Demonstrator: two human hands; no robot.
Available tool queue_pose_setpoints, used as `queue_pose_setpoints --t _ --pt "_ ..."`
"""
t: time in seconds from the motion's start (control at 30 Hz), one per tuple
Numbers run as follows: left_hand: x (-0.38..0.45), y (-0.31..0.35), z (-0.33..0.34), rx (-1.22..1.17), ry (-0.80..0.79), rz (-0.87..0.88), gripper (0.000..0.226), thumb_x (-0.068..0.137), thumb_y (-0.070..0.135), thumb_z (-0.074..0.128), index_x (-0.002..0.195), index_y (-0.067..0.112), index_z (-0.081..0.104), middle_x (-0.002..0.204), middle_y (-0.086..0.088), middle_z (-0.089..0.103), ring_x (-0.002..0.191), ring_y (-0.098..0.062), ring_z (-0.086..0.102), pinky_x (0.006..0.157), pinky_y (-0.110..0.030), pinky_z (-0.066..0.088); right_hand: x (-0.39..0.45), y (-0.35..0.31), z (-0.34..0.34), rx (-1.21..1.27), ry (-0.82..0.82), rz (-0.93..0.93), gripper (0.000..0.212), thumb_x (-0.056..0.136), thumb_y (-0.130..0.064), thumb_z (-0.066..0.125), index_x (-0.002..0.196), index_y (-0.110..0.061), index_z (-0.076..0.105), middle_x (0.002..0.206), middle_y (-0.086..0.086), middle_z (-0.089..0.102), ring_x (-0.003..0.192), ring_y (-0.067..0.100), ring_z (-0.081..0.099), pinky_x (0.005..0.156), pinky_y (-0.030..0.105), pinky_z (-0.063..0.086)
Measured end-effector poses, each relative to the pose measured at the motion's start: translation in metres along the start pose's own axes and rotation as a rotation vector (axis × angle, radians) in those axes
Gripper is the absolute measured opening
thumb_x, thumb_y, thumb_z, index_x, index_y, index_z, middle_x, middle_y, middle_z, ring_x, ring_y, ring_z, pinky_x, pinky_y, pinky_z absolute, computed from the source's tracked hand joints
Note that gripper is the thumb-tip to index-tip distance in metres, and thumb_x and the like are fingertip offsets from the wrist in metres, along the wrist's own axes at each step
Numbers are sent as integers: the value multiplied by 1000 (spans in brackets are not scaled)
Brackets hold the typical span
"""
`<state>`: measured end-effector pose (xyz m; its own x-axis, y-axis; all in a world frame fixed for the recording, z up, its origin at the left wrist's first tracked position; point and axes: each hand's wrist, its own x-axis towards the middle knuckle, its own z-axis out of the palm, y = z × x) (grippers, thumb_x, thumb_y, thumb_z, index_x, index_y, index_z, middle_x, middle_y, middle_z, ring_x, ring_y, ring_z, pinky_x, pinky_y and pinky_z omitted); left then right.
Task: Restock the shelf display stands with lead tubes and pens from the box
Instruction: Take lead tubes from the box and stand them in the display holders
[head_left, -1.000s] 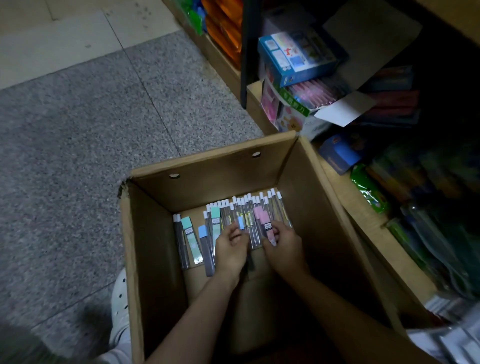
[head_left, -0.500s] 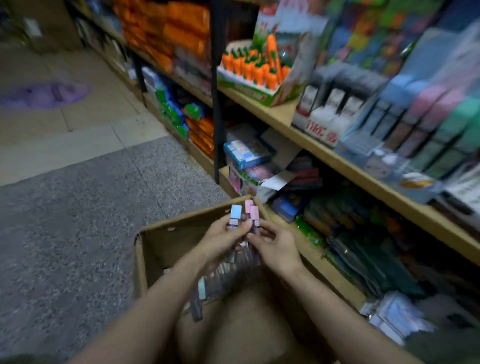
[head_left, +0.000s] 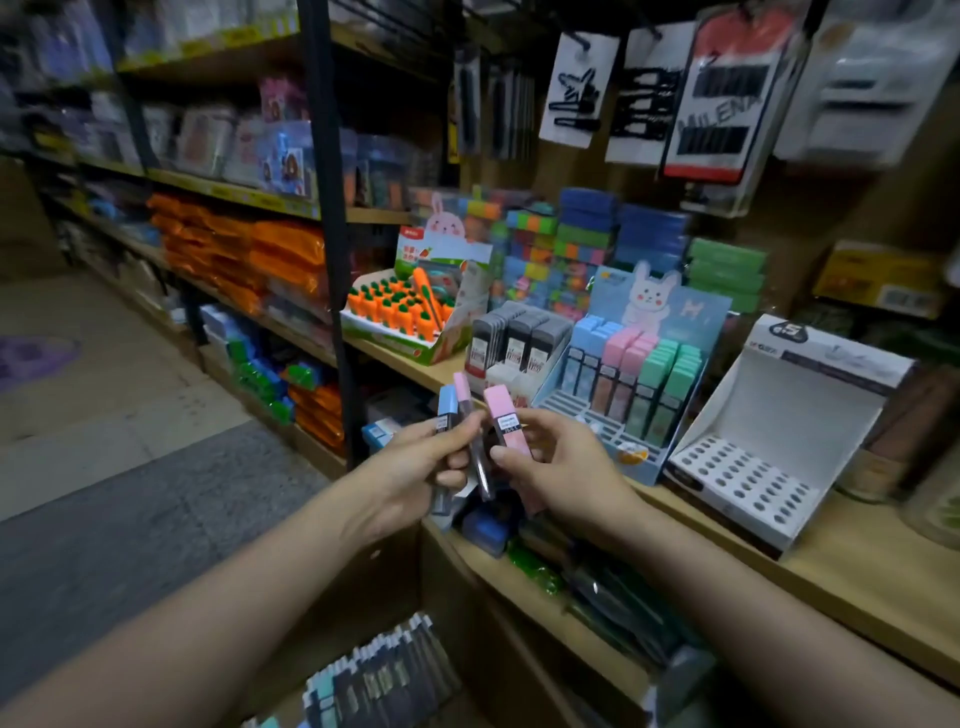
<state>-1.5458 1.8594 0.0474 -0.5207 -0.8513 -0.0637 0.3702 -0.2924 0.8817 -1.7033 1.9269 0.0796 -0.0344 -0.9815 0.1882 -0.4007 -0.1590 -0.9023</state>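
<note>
Pink and blue caps show above your hands, which you hold raised side by side in front of the wooden shelf (head_left: 810, 566). Your left hand (head_left: 415, 467) has its fingers curled round two lead tubes, a blue-capped tube (head_left: 445, 413) and a narrower pink-capped tube (head_left: 464, 395), both standing roughly upright with their dark bodies running down through your grip. Your right hand (head_left: 561, 467) pinches a wider pink lead tube (head_left: 506, 421) between thumb and fingers, its cap tilted slightly left and its white label facing you; it sits just beside the tubes in the other hand, and whether they touch is unclear. Behind your hands, on the shelf, stands the blue rabbit display stand (head_left: 675, 322), its upper rows holding blue, pink and green tubes while the front slots near the bottom show bare ribs. To its left is a row of grey-capped tubes (head_left: 514, 343), and further left a carrot display box (head_left: 400, 312). To the right of the rabbit stand sits a white display stand (head_left: 748, 483) with rows of round holes in its base. At the bottom edge, below your forearms, more lead tubes (head_left: 374, 675) lie packed in a row; the box around them is too dark to make out.
</note>
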Motion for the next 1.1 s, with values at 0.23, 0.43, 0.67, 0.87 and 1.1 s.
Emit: queue_pose_setpoints --t 0.23,0.43,0.67,0.87,1.1 --pt "31 -1 17 41 -47 -56 24 78 27 73 95 11 74 91 -7 72 50 -3 41 36 -13 31 10 3 -32 322 147 229 18 96 -11 58 112 -11 52 83 4 65 58 10 55 47 20 47" --pt "57 5 36 225 -28 -9 38 86 27 67 115 3 60 72 2 64 49 -4 40 38 -15 30 17 8 -59 270 345 156 13 97 -21 57 102 -11 63 82 4 60 68 14 63 57 24 56" --pt "90 4 41 294 -34 16 31 86 29 70 110 8 64 83 -5 51 52 -6 42 40 -17 32 16 15 -88 -307 529 -42 10 84 -28 71 89 -31 63 77 -13 68 72 -4 62 60 16 47" --pt "102 13 31 412 -34 123 30 89 43 63 101 15 62 69 -1 64 44 -8 40 38 -18 27 35 -10 -111 -576 497 -222 36 86 -22 72 110 -38 50 85 -20 59 72 -12 62 55 4 46" --pt "107 24 21 470 -14 186 13 92 32 63 88 20 62 67 0 62 54 -14 48 39 -20 34 68 -18 -117 -967 396 -326 34 81 -23 78 113 -24 66 89 -5 73 75 7 67 77 33 58"
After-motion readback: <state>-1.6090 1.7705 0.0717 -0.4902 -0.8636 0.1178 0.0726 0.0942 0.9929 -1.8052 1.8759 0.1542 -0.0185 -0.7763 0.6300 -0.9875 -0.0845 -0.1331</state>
